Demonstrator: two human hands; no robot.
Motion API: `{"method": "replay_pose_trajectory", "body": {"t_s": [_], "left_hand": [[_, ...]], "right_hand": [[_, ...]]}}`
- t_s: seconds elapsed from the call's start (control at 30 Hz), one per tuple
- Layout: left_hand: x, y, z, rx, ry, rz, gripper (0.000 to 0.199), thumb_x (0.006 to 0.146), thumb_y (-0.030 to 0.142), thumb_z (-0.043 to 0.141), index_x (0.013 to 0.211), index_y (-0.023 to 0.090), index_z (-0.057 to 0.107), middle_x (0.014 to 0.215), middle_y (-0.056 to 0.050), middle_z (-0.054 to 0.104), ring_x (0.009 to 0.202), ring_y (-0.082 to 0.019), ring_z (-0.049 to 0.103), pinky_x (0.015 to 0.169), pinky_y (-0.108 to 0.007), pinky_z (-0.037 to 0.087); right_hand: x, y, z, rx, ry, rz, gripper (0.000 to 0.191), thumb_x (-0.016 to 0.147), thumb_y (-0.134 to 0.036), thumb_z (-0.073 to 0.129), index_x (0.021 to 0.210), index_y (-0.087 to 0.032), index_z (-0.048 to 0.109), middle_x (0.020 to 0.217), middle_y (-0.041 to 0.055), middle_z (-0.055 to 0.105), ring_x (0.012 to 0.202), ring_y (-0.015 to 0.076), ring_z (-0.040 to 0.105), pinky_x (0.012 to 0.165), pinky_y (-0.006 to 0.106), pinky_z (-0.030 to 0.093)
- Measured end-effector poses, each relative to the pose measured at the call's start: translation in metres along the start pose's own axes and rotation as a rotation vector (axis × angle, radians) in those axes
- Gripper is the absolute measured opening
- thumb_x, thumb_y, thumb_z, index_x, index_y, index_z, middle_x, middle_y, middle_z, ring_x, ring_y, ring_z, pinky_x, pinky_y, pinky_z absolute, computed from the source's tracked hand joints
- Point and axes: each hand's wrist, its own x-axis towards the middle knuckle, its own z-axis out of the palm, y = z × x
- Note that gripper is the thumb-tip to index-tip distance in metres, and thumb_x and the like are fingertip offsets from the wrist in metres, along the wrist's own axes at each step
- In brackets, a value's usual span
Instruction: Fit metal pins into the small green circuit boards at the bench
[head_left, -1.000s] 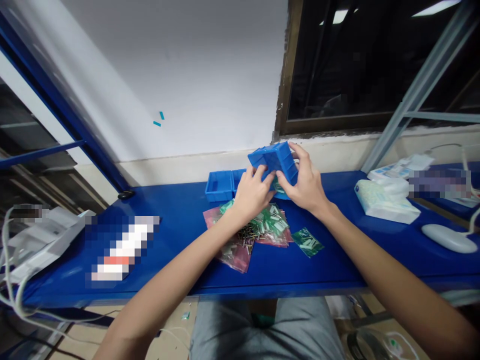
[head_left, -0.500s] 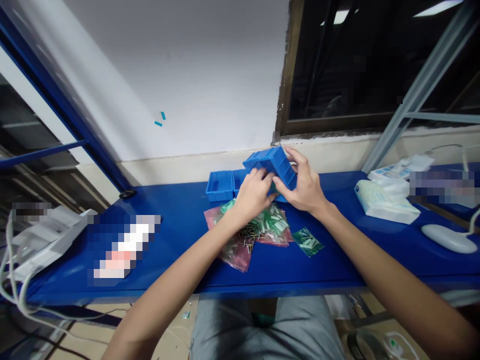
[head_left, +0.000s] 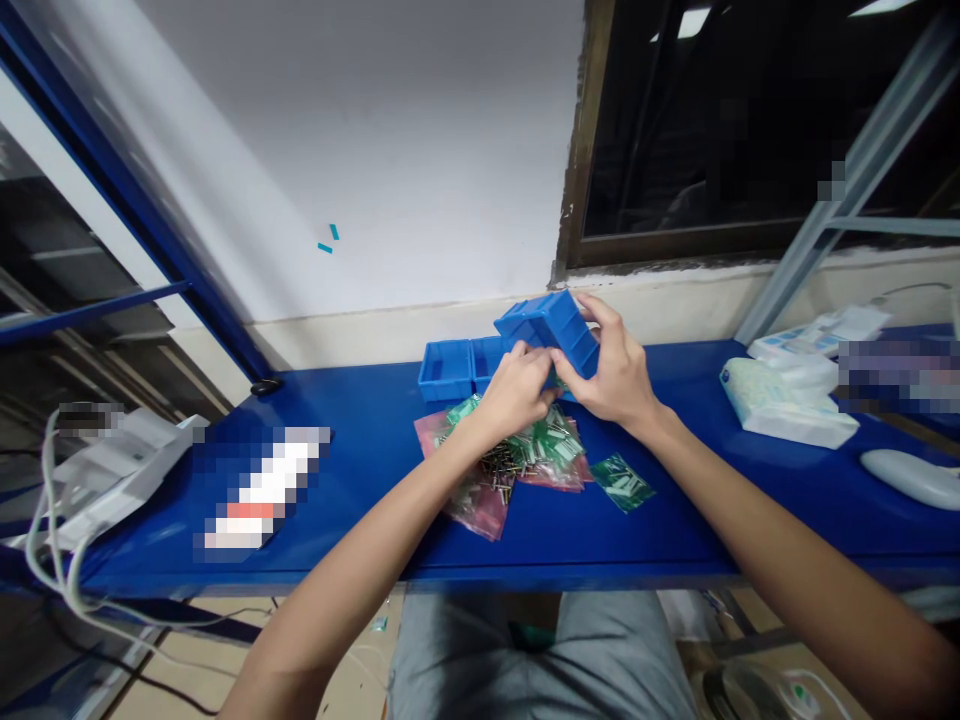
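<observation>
My right hand (head_left: pixel 619 370) grips a small blue plastic bin (head_left: pixel 556 322) by its right side, holding it tilted above the table with its opening toward me and to the left. My left hand (head_left: pixel 519 390) is at the bin's mouth, its fingers curled and partly hidden; what they hold, if anything, I cannot make out. Beneath it lie green bags (head_left: pixel 551 438) of small metal parts, loose metal pins or screws (head_left: pixel 501 462) and pink bags (head_left: pixel 480 512). One separate green bag (head_left: pixel 622 483) sits to the right of the heap.
Another blue bin (head_left: pixel 446 372) stands behind the heap on the blue table (head_left: pixel 360 500), with one more beside it. A tissue pack (head_left: pixel 787 405) and a white rounded device (head_left: pixel 911 478) are at the right. White equipment with cables (head_left: pixel 127 470) is on the left.
The view has shifted slightly. The bin stays tilted in my right hand, and my left hand remains at its opening with only a small shift of the fingers.
</observation>
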Motion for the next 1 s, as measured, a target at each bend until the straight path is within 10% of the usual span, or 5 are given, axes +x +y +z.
{"method": "replay_pose_trajectory", "body": {"t_s": [0.4,0.63,0.8,1.0], "left_hand": [[-0.015,0.005,-0.02,-0.029,-0.018,0.062,0.02,0.092,0.015,0.051,0.107,0.017,0.064,0.104,-0.008,0.066,0.101,-0.023,0.058,0.09,-0.039,0.047],[-0.03,-0.016,-0.052,-0.322,-0.063,-0.297,0.038,0.088,0.044,0.063,0.114,0.016,0.063,0.082,-0.005,0.068,0.069,-0.019,0.062,0.061,-0.032,0.047],[-0.038,-0.03,-0.035,-0.229,-0.163,-0.365,0.048,0.082,0.051,0.068,0.114,0.015,0.061,0.068,-0.003,0.062,0.061,-0.021,0.06,0.052,-0.031,0.042],[-0.04,-0.035,-0.034,-0.104,-0.027,-0.379,0.051,0.082,0.057,0.068,0.114,0.018,0.061,0.095,-0.012,0.066,0.084,-0.027,0.064,0.067,-0.036,0.05]], "right_hand": [[0.006,0.013,0.003,0.024,0.065,0.221,0.084,0.091,-0.045,0.051,0.158,-0.027,0.004,0.143,0.0144,0.05,0.118,0.0364,0.059,0.092,0.052,0.053],[0.01,0.067,0.014,0.073,0.27,0.466,0.055,0.089,-0.049,0.055,0.137,-0.025,0.042,0.112,0.0112,0.066,0.1,0.0299,0.065,0.09,0.051,0.052],[0.009,0.111,0.036,0.108,0.054,0.869,0.049,0.078,-0.042,0.065,0.12,-0.018,0.058,0.099,0.0111,0.07,0.091,0.0282,0.067,0.083,0.044,0.055],[0.024,0.13,0.064,0.123,-0.189,0.92,0.027,0.071,-0.031,0.075,0.091,-0.014,0.072,0.091,0.0126,0.074,0.09,0.0282,0.069,0.081,0.035,0.053]]}}
